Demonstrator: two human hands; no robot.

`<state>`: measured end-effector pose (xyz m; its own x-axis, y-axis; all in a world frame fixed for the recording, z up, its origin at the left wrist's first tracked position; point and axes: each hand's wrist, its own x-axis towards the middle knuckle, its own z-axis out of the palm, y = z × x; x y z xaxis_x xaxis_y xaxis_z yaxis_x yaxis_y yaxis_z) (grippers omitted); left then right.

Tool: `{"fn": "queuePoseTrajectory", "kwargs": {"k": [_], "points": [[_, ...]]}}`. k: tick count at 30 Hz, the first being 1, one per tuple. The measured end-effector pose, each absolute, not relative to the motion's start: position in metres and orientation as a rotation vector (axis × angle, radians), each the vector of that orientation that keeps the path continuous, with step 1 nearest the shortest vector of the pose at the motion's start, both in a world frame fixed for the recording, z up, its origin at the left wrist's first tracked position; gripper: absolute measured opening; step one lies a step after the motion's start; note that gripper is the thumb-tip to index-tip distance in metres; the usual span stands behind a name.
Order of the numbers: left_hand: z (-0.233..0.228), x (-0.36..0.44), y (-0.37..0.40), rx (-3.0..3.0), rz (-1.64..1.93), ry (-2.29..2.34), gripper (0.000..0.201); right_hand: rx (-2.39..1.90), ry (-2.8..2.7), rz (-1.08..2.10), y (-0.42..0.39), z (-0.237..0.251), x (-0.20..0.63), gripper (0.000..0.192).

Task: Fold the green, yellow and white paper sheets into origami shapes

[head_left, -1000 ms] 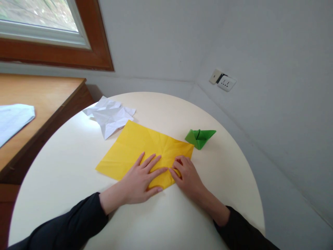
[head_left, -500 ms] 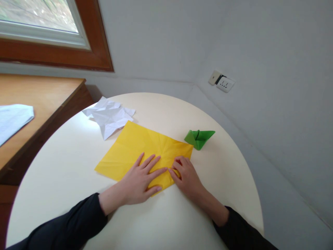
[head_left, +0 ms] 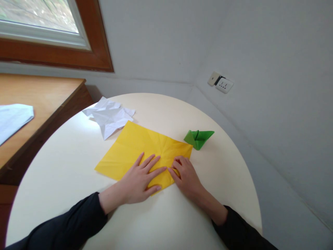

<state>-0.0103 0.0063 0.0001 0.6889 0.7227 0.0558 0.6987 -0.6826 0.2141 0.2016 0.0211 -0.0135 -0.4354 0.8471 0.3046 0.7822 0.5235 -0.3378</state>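
A creased yellow paper sheet (head_left: 137,146) lies flat on the round cream table (head_left: 78,156). My left hand (head_left: 140,178) rests palm down on the sheet's near edge, fingers spread. My right hand (head_left: 186,175) presses on the sheet's near right corner with its fingers curled, the index tip touching my left index tip. A folded green paper boat (head_left: 198,138) sits just beyond the sheet's right corner, apart from both hands.
A crumpled white paper (head_left: 110,116) lies at the table's far left, touching the yellow sheet's far corner. A wooden desk (head_left: 39,97) with a white sheet (head_left: 13,118) stands to the left. A wall socket (head_left: 221,82) is on the grey wall behind.
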Motion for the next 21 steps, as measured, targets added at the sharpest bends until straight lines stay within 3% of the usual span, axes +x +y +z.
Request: {"fn": "queuePoseTrajectory", "kwargs": {"k": [21], "points": [[0.0047, -0.0091, 0.0065, 2.726, 0.131, 1.151, 0.056, -1.386, -2.325, 0.167, 0.0234, -0.0163, 0.1990, 0.010]]}}
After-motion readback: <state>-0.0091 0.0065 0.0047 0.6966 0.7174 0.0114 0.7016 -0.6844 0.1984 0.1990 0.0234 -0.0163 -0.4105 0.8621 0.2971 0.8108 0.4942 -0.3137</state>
